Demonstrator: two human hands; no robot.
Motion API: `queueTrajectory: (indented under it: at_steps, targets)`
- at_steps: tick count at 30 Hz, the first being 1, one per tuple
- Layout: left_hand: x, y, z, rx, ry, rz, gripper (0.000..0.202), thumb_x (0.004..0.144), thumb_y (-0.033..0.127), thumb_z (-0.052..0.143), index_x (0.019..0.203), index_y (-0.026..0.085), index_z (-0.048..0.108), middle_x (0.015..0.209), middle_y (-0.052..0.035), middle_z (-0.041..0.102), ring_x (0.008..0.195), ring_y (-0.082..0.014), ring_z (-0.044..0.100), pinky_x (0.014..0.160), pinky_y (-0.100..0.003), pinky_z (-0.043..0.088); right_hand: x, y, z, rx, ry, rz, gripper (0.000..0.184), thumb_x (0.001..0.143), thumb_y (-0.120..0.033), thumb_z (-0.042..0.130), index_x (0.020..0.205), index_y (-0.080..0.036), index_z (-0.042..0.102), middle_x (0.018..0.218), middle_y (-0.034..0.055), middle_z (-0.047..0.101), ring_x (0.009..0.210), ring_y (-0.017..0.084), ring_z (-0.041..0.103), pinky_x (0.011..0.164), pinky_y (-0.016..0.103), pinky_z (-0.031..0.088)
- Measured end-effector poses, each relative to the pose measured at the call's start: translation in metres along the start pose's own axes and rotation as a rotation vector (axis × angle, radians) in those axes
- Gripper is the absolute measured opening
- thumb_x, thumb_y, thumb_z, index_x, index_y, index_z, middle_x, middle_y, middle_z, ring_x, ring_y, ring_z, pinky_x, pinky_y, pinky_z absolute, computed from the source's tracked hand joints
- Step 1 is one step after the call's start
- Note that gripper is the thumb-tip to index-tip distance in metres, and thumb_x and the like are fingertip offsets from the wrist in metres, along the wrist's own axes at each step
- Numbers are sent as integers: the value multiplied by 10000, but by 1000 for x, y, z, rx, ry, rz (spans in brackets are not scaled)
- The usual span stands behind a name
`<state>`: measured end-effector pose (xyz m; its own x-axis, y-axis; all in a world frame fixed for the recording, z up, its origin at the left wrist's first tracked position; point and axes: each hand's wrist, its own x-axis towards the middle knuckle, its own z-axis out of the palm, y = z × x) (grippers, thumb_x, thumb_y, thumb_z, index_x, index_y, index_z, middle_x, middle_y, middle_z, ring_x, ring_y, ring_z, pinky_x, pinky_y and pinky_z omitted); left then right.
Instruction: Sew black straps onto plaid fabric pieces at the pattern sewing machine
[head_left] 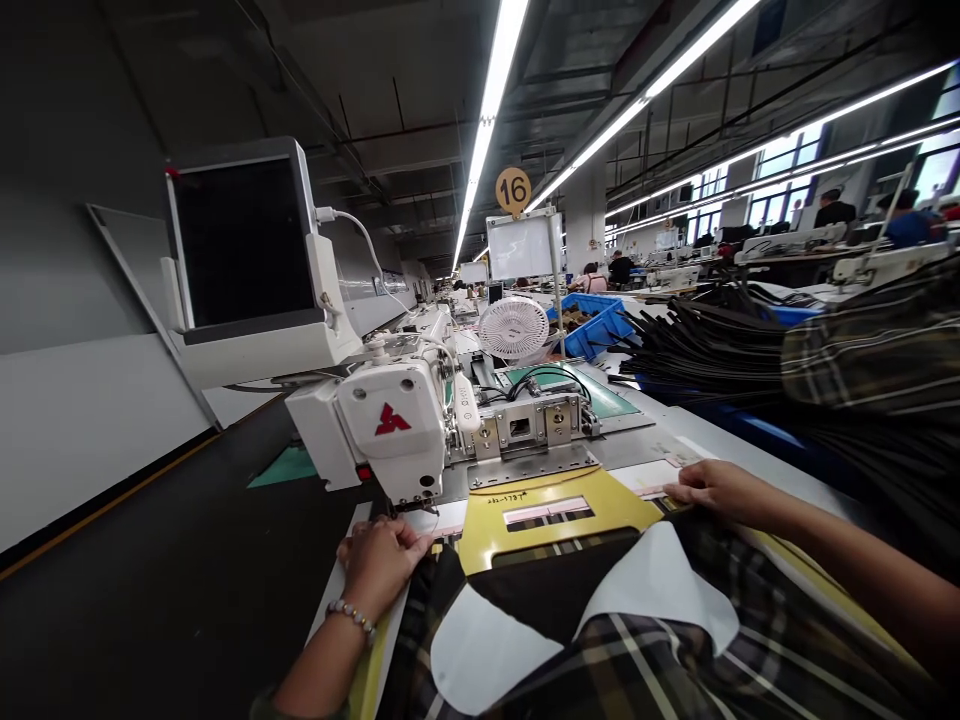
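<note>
Fingers bent, my left hand [381, 560] is at the left edge of the plaid cloth [637, 655], below the white sewing head [401, 425]; whether it grips, I cannot tell. Past the yellow template [622, 500], my right hand [709, 488] pinches the cloth's right edge.
</note>
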<state>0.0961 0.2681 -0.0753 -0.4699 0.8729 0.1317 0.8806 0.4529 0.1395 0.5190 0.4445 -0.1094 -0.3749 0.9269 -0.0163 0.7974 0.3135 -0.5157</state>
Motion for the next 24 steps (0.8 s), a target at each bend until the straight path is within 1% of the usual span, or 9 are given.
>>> queueTrajectory:
  at_steps: [1,3,5,7,9,12,17,21,24]
  targets:
    - [0,0,0,4,1,-2,238,744,477,623,646,266,674,872,-17,689,983,-281,559,842,-393,358,3,2,2,3,-9,13,436,662,-583,575,529,-179,481,521,-7,472,531,126,406,512,260,290]
    - [-1,0,1,9,3,-4,237,747,477,618,648,269,674,873,-16,690,985,-285,560,854,-406,352,6,8,5,112,-38,0,379,610,-534,617,569,-183,479,535,-14,491,523,115,409,499,247,291]
    - [-1,1,1,10,5,-2,230,748,473,617,651,272,674,873,-13,690,990,-287,558,856,-410,351,6,13,6,269,-75,-12,329,585,-481,622,653,-190,486,552,-23,513,496,106,417,473,235,299]
    - [-2,1,1,7,7,-1,222,748,463,621,651,270,673,881,-11,689,1000,-287,553,855,-410,351,5,14,7,331,-72,4,287,585,-416,605,729,-194,494,572,-24,542,478,107,439,456,230,308]
    - [-3,1,0,3,9,1,222,749,456,623,650,263,671,877,-14,688,1000,-288,550,852,-411,352,3,12,8,244,5,22,232,599,-342,580,759,-190,511,607,-12,580,493,115,474,471,234,328]
    - [-4,2,-2,-2,8,7,230,756,454,618,652,255,669,851,-20,685,978,-283,555,844,-411,355,4,7,12,76,127,21,142,625,-259,539,749,-190,528,629,-9,597,554,126,512,527,240,353]
    - [-3,2,-1,-12,-2,-3,194,752,414,628,649,253,664,864,-17,685,989,-282,548,845,-413,351,5,1,20,31,200,-13,71,650,-192,504,720,-205,504,625,-26,580,598,127,522,572,238,356]
    - [-4,2,-2,-28,-13,-8,198,756,417,625,651,252,661,899,-17,686,1006,-278,541,859,-408,346,6,-1,23,1,237,-34,75,630,-151,488,682,-204,480,598,-36,542,574,115,489,553,231,335]
    - [-5,3,-4,-37,-16,-8,212,764,417,615,646,246,657,886,-23,686,998,-279,545,864,-410,346,8,0,23,8,255,-40,76,600,-147,485,650,-203,473,579,-40,528,561,110,477,542,226,331]
